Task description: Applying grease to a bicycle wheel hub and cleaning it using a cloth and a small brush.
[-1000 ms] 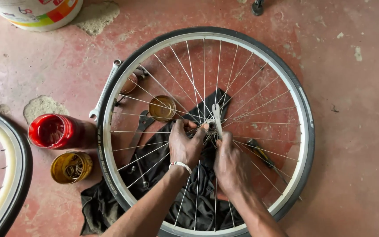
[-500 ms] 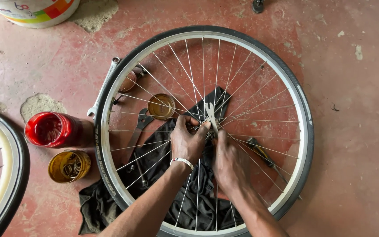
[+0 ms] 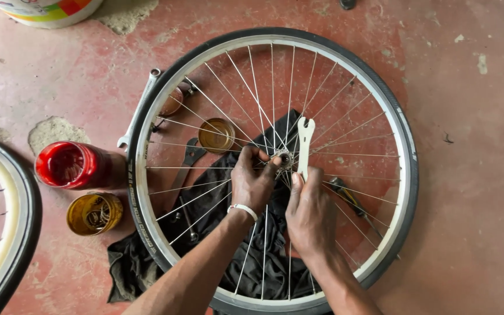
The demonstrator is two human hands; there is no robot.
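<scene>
A spoked bicycle wheel (image 3: 405, 146) with a black tyre lies flat on a red concrete floor. At its middle, my left hand (image 3: 253, 178), with a white band on the wrist, pinches the hub (image 3: 284, 157). My right hand (image 3: 310, 213) grips a flat silver cone wrench (image 3: 305, 140) by its lower end, the forked head pointing away from me beside the hub.
A black rag (image 3: 147, 265) lies under the wheel. A red jar (image 3: 68, 165) and an amber jar (image 3: 93, 213) stand to the left, a small amber cup (image 3: 216, 135) inside the rim. A long spanner (image 3: 139, 108), a screwdriver (image 3: 351, 201), another wheel (image 3: 7, 233) and a bucket (image 3: 48, 11) lie around.
The cone wrench has come off the hub and moved slightly right; it now stands upright in my right hand. My left hand stays on the hub.
</scene>
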